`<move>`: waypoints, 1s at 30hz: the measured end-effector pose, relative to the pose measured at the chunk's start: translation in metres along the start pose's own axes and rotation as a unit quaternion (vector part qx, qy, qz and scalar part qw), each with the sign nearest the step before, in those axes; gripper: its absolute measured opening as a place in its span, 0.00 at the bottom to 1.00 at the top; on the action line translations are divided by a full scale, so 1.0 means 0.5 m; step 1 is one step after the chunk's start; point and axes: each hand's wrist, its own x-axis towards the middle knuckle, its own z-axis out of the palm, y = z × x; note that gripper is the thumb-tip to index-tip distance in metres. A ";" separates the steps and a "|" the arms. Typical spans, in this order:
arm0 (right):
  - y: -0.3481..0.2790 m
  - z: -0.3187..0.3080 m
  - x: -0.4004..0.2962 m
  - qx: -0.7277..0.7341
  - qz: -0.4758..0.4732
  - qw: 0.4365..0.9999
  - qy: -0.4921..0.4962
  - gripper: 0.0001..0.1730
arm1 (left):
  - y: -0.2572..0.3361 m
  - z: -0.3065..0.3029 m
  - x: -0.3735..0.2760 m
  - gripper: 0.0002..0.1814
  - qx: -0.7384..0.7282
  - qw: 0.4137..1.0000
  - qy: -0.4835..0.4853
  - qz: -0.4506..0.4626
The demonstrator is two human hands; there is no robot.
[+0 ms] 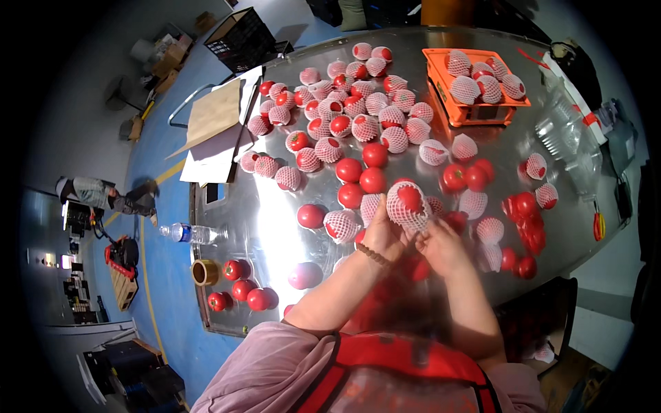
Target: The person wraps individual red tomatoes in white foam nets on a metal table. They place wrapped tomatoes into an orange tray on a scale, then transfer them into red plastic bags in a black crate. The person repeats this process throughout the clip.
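Observation:
My left hand (386, 235), with a beaded bracelet at the wrist, holds a tomato in a white foam net sleeve (408, 205). Fingers of my right hand (439, 245) pinch the lower right edge of that sleeve. Bare tomatoes (373, 180) lie just beyond my left hand, and more (455, 177) lie beyond my right. Empty-looking foam net sleeves (472, 203) and wrapped tomatoes (342, 226) surround both hands. Many tomatoes in foam nets (364, 127) are spread over the far part of the metal table (268, 217).
An orange scale (483, 111) bears several wrapped tomatoes at the far right. Clear plastic containers (568, 134) lie along the right side. A tape roll (205, 272), a plastic bottle (193, 234) and cardboard sheets (211, 113) are at the left. Another person (111, 196) is far left.

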 end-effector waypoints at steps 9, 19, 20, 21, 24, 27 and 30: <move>0.038 0.114 0.012 -0.335 -0.234 0.910 -0.067 0.36 | 0.080 -0.080 -0.075 0.22 0.288 0.955 0.053 0.044; 0.090 0.143 0.018 -0.634 -0.292 0.716 -0.019 0.41 | 0.107 -0.171 -0.081 0.18 0.390 0.920 0.015 0.042; 0.078 0.125 0.018 -0.613 -0.310 0.727 0.012 0.41 | 0.108 -0.174 -0.070 0.17 0.396 0.917 0.000 0.042; 0.065 0.104 0.018 -0.590 -0.329 0.736 0.042 0.42 | 0.108 -0.176 -0.059 0.16 0.402 0.915 -0.014 0.044; -0.036 0.026 0.023 -0.525 -0.363 0.752 0.165 0.43 | 0.119 -0.147 -0.049 0.15 0.405 0.911 0.021 0.076; -0.191 -0.048 0.029 -0.485 -0.416 0.729 0.246 0.44 | 0.146 -0.130 -0.048 0.15 0.394 0.910 0.065 0.114; -0.306 -0.219 0.096 -0.592 -0.429 0.580 0.359 0.43 | 0.182 -0.117 -0.039 0.19 0.384 0.900 0.124 0.165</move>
